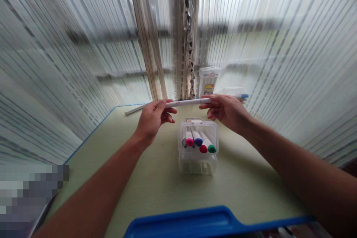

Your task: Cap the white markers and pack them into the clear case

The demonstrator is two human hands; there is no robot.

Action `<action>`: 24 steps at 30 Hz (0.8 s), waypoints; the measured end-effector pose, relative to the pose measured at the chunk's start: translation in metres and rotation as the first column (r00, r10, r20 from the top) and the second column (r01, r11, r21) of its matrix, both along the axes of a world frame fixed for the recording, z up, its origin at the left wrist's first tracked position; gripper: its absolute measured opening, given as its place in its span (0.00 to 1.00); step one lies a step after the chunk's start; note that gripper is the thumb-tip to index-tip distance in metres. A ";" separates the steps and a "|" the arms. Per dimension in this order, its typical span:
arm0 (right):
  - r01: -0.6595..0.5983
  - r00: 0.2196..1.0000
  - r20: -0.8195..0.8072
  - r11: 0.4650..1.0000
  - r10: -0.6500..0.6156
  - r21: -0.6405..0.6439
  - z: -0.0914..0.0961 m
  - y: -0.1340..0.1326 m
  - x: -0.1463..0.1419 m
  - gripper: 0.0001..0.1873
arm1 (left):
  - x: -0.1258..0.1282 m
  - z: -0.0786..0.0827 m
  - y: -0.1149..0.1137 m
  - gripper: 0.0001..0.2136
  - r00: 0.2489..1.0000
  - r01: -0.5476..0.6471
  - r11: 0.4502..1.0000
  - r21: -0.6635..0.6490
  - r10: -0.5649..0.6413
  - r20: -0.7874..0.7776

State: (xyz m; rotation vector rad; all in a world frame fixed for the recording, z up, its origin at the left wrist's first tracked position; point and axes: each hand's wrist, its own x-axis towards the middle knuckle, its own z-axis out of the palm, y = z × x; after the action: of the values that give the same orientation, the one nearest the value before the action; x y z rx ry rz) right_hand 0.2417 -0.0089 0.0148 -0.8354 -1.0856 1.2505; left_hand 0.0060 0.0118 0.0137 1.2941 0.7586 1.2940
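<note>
Two hands hold a long white stick [186, 102] level at mid-frame, above a clear box of markers [198, 160] on the green surface [150, 186]. Fingers of the left hand [153, 119] and right hand [227, 111] are closed around it. It looks light and stiff, easiest gripped near mid-length.

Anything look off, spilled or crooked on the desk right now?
Nothing stands out. The left hand and right hand hold the long white stick near the clear box; its markers lie inside, and nothing is spilled on the table.
</note>
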 end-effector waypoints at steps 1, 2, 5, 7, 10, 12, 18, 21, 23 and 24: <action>0.001 1.000 -0.001 1.000 -0.001 -0.005 0.000 0.000 0.000 0.11 | 0.000 0.000 0.000 0.11 1.000 0.001 1.000 -0.006 -0.001 0.003; 0.004 1.000 -0.002 1.000 -0.004 -0.007 0.000 0.000 0.000 0.11 | 0.000 0.000 0.000 0.11 1.000 0.002 1.000 -0.008 -0.002 0.001; 0.024 1.000 0.005 1.000 -0.024 -0.011 0.000 0.000 -0.001 0.09 | 0.000 0.000 0.000 0.10 0.999 0.005 1.000 0.012 -0.005 -0.034; 0.036 0.999 0.015 0.999 -0.036 -0.007 -0.001 0.000 -0.002 0.07 | -0.001 0.000 0.000 0.10 0.997 0.005 0.999 0.037 -0.002 -0.075; 0.031 0.998 0.047 0.999 -0.032 0.021 -0.002 0.000 -0.003 0.11 | -0.001 -0.002 0.000 0.11 0.992 0.000 0.997 0.078 0.010 -0.129; 0.025 0.997 0.077 0.999 -0.028 0.041 -0.003 0.000 -0.003 0.16 | -0.002 -0.002 0.000 0.12 0.988 -0.005 0.995 0.102 0.021 -0.154; 0.056 0.988 0.141 0.995 -0.067 0.081 -0.002 -0.002 -0.005 0.20 | -0.001 -0.002 -0.002 0.16 0.977 -0.018 0.989 0.149 0.049 -0.206; 0.063 0.984 0.157 0.993 -0.079 0.100 -0.002 -0.002 -0.006 0.19 | -0.001 -0.002 -0.003 0.16 0.978 -0.022 0.987 0.158 0.054 -0.200; 0.057 0.985 0.158 0.992 -0.074 0.111 -0.003 -0.002 -0.006 0.18 | 0.000 -0.001 -0.004 0.16 0.981 -0.021 0.987 0.156 0.051 -0.189; 0.054 0.985 0.154 0.992 -0.071 0.114 -0.003 -0.001 -0.005 0.17 | 0.000 -0.001 -0.004 0.16 0.982 -0.020 0.988 0.152 0.048 -0.182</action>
State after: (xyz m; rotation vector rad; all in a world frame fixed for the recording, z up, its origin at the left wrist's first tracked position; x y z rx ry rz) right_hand 0.2364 -0.0098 0.0115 -0.8893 -1.2343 1.0760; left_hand 0.0060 0.0081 0.0129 1.5447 0.8289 1.2898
